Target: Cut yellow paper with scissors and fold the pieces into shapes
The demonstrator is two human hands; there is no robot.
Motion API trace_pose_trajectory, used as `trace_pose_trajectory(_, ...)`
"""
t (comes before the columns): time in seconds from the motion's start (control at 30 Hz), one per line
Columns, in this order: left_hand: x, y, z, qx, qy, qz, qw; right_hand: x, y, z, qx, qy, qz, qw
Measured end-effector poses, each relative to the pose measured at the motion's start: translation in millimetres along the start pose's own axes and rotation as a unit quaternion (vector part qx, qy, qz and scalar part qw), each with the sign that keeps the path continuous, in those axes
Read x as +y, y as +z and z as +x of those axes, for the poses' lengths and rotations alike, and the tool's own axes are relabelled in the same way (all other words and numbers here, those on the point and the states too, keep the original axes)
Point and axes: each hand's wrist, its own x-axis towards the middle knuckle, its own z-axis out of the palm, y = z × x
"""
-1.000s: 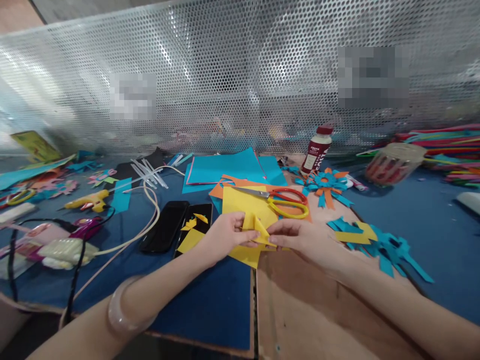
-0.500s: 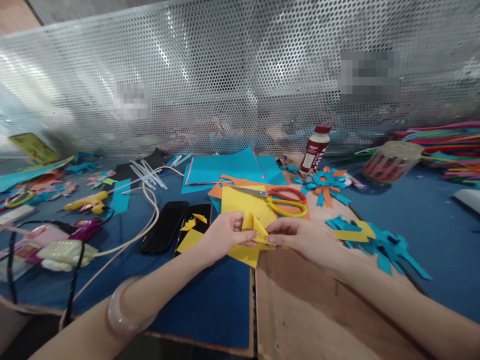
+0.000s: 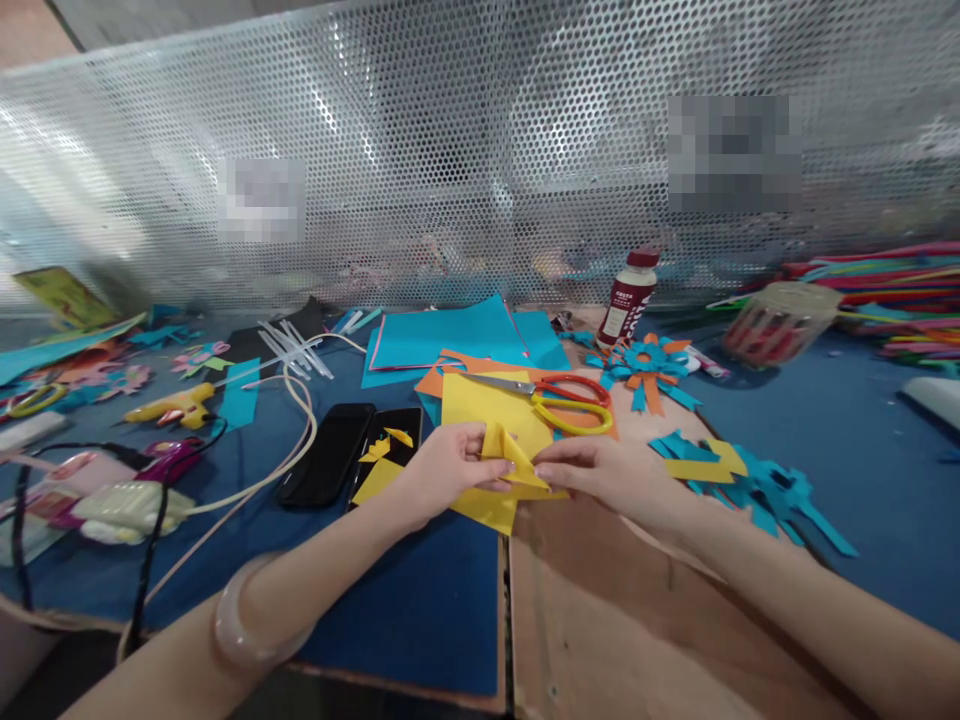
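Observation:
A small folded piece of yellow paper (image 3: pixel 504 447) is pinched between the thumb and fingers of my left hand (image 3: pixel 450 465). My right hand (image 3: pixel 604 475) has its thumb and fingertips closed at the right corner of the same paper. Beneath both hands lie larger yellow sheets (image 3: pixel 480 400). Just beyond them, scissors (image 3: pixel 574 403) with red and yellow handles rest on the sheets, blades pointing left. Small yellow cut pieces (image 3: pixel 382 445) lie on a dark phone to the left of my left hand.
A second phone (image 3: pixel 326 455), glue guns (image 3: pixel 176 402) and looping cords are at left. Blue sheets (image 3: pixel 450 335) lie behind. At right are a bottle (image 3: pixel 628 300), blue and orange paper flowers (image 3: pixel 651 365), blue cut paper (image 3: pixel 776 490), a clear jar (image 3: pixel 780 325) and pipe cleaners (image 3: pixel 900 285).
My right fingertips have shifted slightly right along the folded paper's corner, showing a little more of it. My left hand keeps its pinch almost in place.

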Motion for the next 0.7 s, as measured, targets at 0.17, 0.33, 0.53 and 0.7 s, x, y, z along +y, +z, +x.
trace_pose_trajectory(0.17, 2, 0.9, -1, -0.011, -0.002, -0.019, 1.000, -7, -12, -3, -0.040, -0.043, -0.079, 0.995)
trace_pose_trajectory(0.33, 6, 2.6, -2, -0.025, -0.010, -0.019, 0.999, -6, -15, -3, -0.078, -0.034, -0.078, 0.993)
trace_pose_trajectory(0.53, 7, 1.5, -2, -0.017, -0.011, -0.017, 1.000, -4, -13, -2, -0.073, -0.038, -0.051, 0.995)
trace_pose_trajectory(0.7, 7, 0.2, -2, -0.023, -0.008, -0.014, 1.000, -6, -12, -2, -0.061, -0.035, -0.055, 0.996)
